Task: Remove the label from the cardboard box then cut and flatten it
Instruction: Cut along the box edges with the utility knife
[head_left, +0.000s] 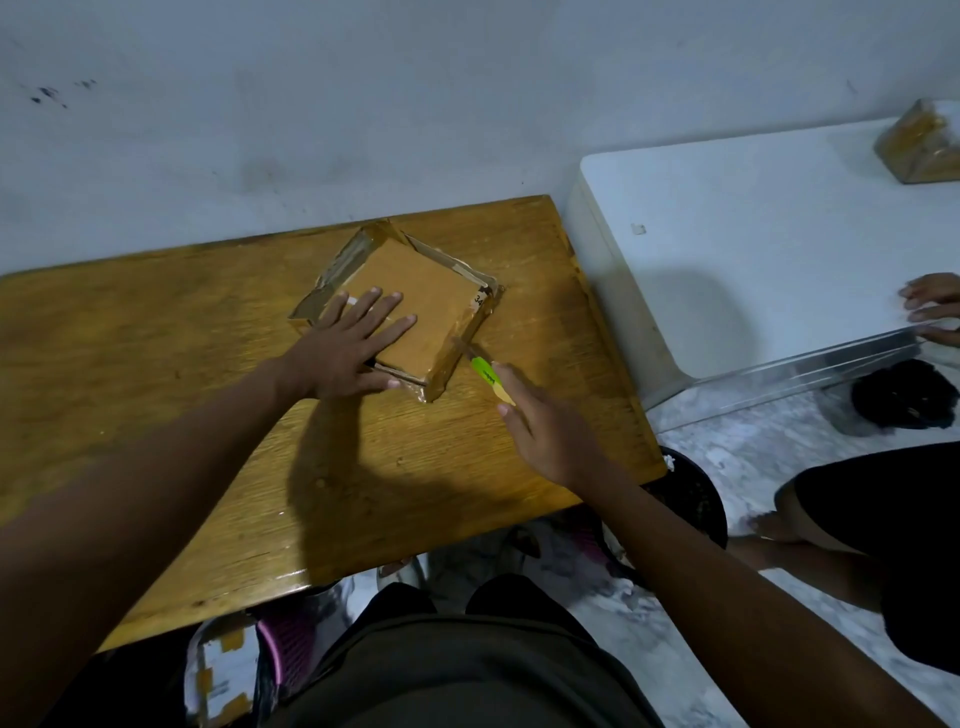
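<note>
A flat brown cardboard box (426, 296), wrapped in shiny tape, lies on the wooden table (182, 374) near its far edge. My left hand (348, 348) presses flat on the box's near left part with fingers spread. My right hand (540, 421) grips a small knife with a green and yellow handle (491, 376). Its blade touches the box's near right side wall. A scrap of white label with black print (479, 299) shows at the box's right corner.
A white table (753, 249) stands to the right with another taped box (919, 145) at its far corner. Another person's hands (935, 306) rest on its near edge, their legs below. A black bin (691, 499) sits under the wooden table's right corner.
</note>
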